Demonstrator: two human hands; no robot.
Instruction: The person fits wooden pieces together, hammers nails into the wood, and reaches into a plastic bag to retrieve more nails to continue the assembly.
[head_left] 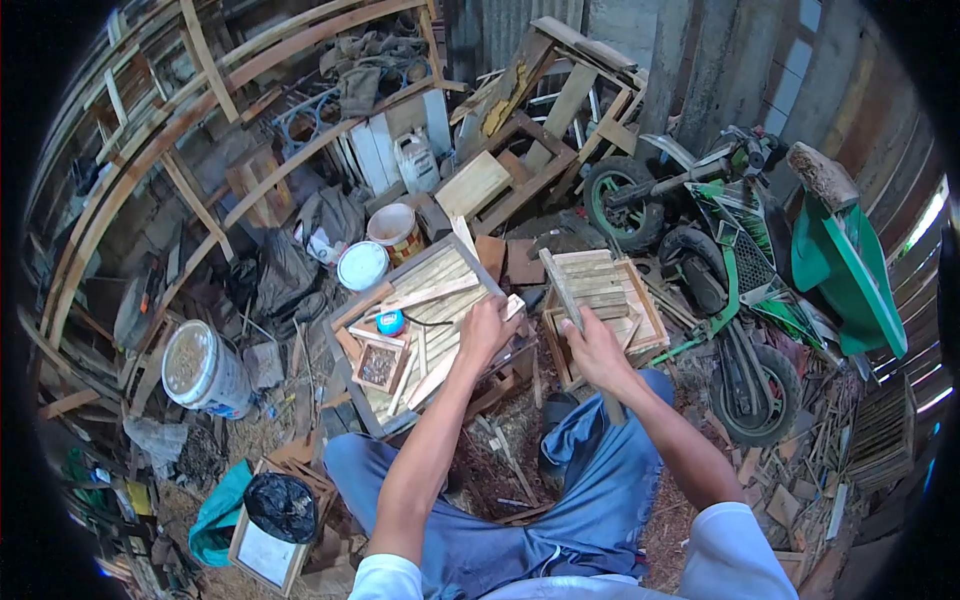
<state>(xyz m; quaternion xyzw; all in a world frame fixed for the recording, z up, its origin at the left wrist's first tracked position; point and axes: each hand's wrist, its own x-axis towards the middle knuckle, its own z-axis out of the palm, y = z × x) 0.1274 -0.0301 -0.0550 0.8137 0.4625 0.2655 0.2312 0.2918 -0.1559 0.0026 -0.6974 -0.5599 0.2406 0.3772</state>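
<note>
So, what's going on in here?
A seated person is handling wood with bare hands. The left hand holds a small piece of wood at the edge of a framed wooden surface. The right hand grips a long stick, close to a wooden box. A blue tape measure and a small tray of little bits lie on the framed surface.

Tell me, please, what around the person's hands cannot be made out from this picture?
- Head view: the gripped part of the long stick, covered by the right hand.
- Head view: the near end of the small wood piece, hidden by the left hand.
- Head view: what the bits in the little box are; too small.
- Head view: any print on the blue tape measure; too small.
</note>
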